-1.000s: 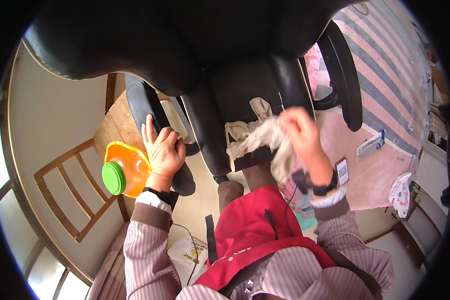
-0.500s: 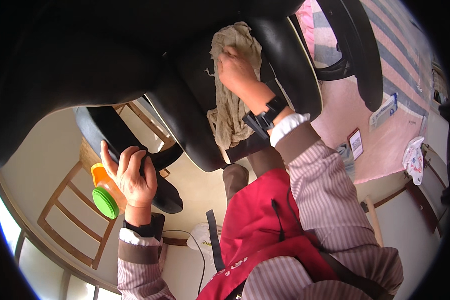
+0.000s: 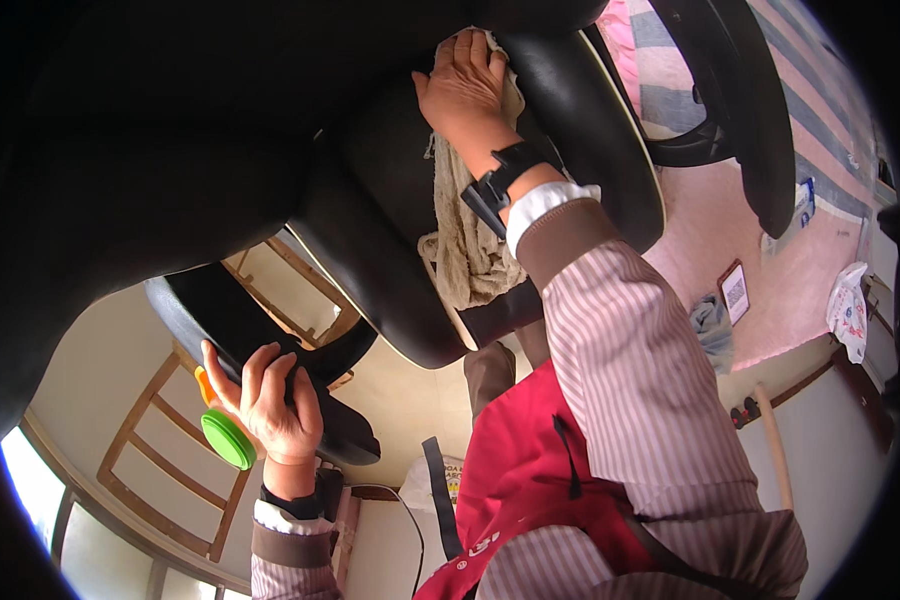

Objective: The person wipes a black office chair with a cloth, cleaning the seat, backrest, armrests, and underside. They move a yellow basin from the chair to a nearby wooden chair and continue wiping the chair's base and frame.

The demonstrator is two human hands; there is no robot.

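A black padded armchair fills the upper middle, and its seat (image 3: pixel 370 150) has pale piping along the edges. On it lies a long, crumpled beige cloth (image 3: pixel 465 250). My right hand (image 3: pixel 462 92) presses flat on the far end of this cloth, fingers stretched away from me and thumb out to the left. Part of the cloth is hidden beneath the palm. My left hand (image 3: pixel 278 405) rests on the chair's left armrest (image 3: pixel 220 310), its fingers apart and draped over the padding. Just left of that hand is a green lid (image 3: pixel 228 440) with an orange part above it.
A wooden chair (image 3: pixel 175 450) stands at the left. Past the right armrest (image 3: pixel 760 120) is a pink and grey striped cover (image 3: pixel 690 220) with a framed printed card (image 3: pixel 733 292) and a white plastic bag (image 3: pixel 848 312). A dark cable (image 3: pixel 410 520) hangs low near my left sleeve.
My right hand has slid farther away along the cloth, and its bent fingers have straightened out flat. My left hand stays on the armrest. The whole view has shifted slightly.
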